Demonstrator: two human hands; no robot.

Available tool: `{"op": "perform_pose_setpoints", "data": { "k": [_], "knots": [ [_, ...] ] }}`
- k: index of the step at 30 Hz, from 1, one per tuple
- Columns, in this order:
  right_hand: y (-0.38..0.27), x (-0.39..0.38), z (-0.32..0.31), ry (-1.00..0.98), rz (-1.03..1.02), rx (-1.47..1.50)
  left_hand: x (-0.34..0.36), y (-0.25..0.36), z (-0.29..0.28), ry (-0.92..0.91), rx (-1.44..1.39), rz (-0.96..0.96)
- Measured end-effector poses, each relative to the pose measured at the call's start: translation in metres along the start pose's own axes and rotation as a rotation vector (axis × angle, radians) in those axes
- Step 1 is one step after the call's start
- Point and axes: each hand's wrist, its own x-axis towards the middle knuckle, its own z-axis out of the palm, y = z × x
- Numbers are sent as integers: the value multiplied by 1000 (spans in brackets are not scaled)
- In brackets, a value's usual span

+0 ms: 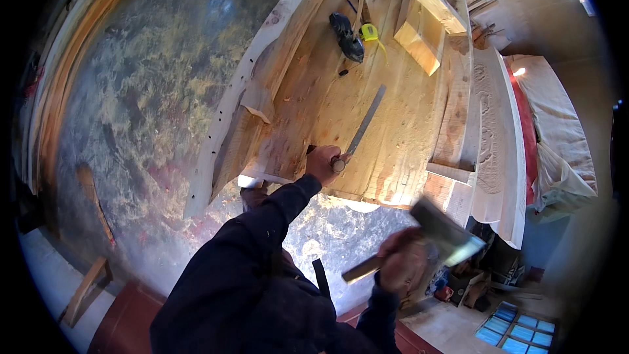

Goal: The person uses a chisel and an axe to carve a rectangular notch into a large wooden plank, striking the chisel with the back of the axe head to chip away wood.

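My right hand [402, 259] is closed round the wooden handle of a hatchet [444, 228], raised at the lower right. The broad metal head is smeared by motion, and the handle's butt sticks out to the left of my fist. My left hand [321, 165] rests near the front edge of a wooden plank surface [308, 118]. Its fingers wrap a tool with a round wooden handle end [338, 164]; the rest of that tool is mostly hidden. A long, narrow grey metal strip [367, 118] lies on the planks, its near end beside my left hand.
Farther up the planks lie a yellow tape measure [369, 32], a black tool [347, 38] and wood blocks [419, 37]. A carved board [488, 131] stands along the right side. A rough-edged beam [246, 85] borders the left, above a stained floor [144, 111].
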Motion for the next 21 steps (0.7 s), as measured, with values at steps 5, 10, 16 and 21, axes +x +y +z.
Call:
{"op": "perform_pose_setpoints", "data": {
  "k": [5,10,16,21],
  "knots": [
    [-42,27,27,-250,-618,293,1,2,0,-9,-74,-9],
    [136,56,15,-470,-244,-882,5,-20,4,-73,-54,50],
    [40,21,33,-221,-591,-568,-6,-8,7,-59,-83,18],
    [75,21,8,-59,-799,-1259,-1,2,12,-42,-82,48]
  ]
}}
